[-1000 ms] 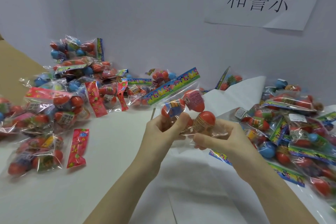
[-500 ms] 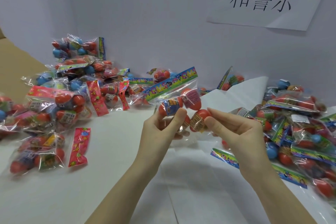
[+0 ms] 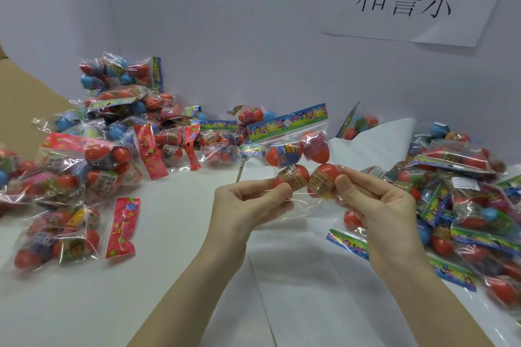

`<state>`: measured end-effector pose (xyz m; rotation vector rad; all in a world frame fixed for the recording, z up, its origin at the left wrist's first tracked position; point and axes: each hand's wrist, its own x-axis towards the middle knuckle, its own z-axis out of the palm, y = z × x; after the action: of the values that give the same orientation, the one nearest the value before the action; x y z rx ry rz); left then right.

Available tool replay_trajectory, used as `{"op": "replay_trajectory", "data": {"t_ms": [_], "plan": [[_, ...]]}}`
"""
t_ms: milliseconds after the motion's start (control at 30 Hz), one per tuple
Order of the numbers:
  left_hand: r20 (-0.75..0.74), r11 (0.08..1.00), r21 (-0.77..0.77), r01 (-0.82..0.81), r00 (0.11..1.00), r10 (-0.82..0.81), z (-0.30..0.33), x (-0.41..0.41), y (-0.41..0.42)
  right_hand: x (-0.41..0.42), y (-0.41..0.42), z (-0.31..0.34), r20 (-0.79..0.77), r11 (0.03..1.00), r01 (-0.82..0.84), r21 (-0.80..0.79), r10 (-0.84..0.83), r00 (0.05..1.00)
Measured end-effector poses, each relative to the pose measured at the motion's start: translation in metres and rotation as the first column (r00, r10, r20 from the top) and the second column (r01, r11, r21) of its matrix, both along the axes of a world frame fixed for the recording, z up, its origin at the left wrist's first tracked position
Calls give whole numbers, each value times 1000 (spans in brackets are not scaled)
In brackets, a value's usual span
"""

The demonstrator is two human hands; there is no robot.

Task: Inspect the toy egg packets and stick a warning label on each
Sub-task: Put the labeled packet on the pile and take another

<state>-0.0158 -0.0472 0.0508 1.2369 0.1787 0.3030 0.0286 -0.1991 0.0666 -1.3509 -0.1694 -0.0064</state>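
Between the hands, 1 packet (image 3: 296, 160), pinched by left hand (image 3: 248, 205) and right hand (image 3: 375, 205): inspection step. Next: fetching a label, none visible.

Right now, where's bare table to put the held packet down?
Free: the white tabletop between the left pile and the left hand, running toward the camera. Also the white sheet under both hands. Crowded: right pile and the back row along the wall.
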Motion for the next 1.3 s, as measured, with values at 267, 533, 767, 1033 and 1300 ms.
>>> {"op": "replay_trajectory", "data": {"t_ms": [267, 533, 767, 1033, 1300], "plan": [[115, 992, 92, -86, 991, 75, 7, -1, 1, 1, 1, 0, -51, 973, -221, -73, 217, 975], [24, 891, 446, 87, 994, -109, 2, -3, -3, -1, 1, -3, -119, 943, -317, -99, 305, 945], [78, 929, 312, 200, 969, -234, 3, -5, -14, -6, 5, -5, -29, 942, -294, -164, 294, 955], [40, 973, -177, -148, 987, 158, 9, 3, 7, 1, 1, -7, 67, 944, -296, -145, 308, 949], [-104, 972, -228, -57, 994, 34, 6, 2, 42, 12, 11, -39, 69, 859, -41, -510, 89, 994]]}}
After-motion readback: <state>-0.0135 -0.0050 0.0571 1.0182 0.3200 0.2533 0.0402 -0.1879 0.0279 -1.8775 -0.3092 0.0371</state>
